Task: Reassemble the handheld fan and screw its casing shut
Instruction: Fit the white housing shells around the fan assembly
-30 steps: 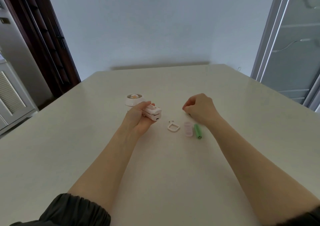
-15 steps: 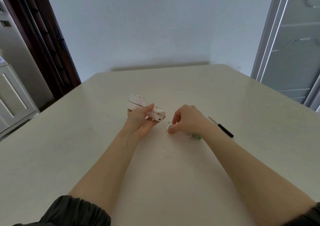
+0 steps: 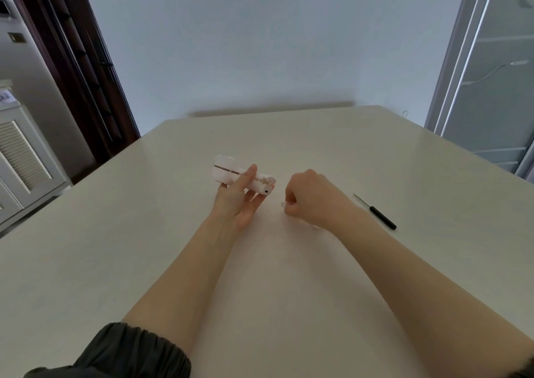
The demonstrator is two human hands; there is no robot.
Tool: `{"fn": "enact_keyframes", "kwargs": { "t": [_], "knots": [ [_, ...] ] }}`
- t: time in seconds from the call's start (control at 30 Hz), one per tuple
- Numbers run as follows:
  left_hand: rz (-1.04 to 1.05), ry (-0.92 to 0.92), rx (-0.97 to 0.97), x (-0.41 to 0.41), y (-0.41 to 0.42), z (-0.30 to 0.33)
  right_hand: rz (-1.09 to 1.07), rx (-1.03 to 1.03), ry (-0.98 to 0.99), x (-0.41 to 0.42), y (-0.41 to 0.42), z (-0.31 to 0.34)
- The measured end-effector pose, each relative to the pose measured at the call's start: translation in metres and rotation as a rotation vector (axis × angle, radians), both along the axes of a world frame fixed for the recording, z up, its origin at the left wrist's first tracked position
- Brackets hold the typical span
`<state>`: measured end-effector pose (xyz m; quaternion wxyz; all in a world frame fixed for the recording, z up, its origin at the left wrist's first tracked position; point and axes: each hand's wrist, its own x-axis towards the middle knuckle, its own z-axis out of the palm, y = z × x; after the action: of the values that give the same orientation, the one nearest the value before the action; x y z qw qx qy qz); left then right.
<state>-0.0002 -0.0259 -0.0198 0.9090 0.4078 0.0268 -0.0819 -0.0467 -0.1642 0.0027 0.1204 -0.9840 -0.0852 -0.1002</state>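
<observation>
My left hand holds the white handheld fan body just above the table, thumb along its near side, its lower end pointing right. My right hand rests on the table to the right of it, fingers curled down, pinching a small white part at its fingertips. The pink piece and the green battery seen earlier are hidden under that hand and wrist. A thin screwdriver with a black handle lies on the table to the right of my right wrist.
The cream table reaches to the far wall. A dark wooden door frame and a white louvred cabinet stand off its left edge. A glass sliding door stands at the right.
My right hand moved left and down onto the small parts and closed on the white piece, uncovering the screwdriver. My left hand turned the fan body so it lies lengthwise.
</observation>
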Motion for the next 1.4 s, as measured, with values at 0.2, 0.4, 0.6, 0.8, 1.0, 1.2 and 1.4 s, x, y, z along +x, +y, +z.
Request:
{"fn": "enact_keyframes", "kwargs": {
  "t": [0.2,0.4,0.6,0.8,1.0,1.2,1.4],
  "knots": [
    [0.035,0.041,-0.070,-0.001,0.001,0.002,0.105,0.477,-0.155,-0.002,-0.008,0.010],
    [0.066,0.041,-0.087,-0.001,-0.001,0.004,0.120,0.653,-0.302,0.000,-0.003,0.008],
    [0.065,0.056,-0.083,-0.003,-0.002,0.005,0.157,0.661,-0.354,-0.001,0.004,0.004],
    [0.065,0.061,-0.118,-0.005,-0.003,0.007,0.158,0.597,-0.388,-0.001,0.008,0.001],
    [0.085,0.098,-0.153,-0.008,-0.003,0.010,0.162,0.517,-0.421,-0.003,0.012,0.001],
    [0.071,0.128,-0.178,-0.013,-0.006,0.012,0.162,0.408,-0.447,-0.003,0.017,-0.001],
    [0.080,0.137,-0.195,-0.013,-0.004,0.012,0.175,0.359,-0.424,-0.004,0.016,0.000]
  ]
}}
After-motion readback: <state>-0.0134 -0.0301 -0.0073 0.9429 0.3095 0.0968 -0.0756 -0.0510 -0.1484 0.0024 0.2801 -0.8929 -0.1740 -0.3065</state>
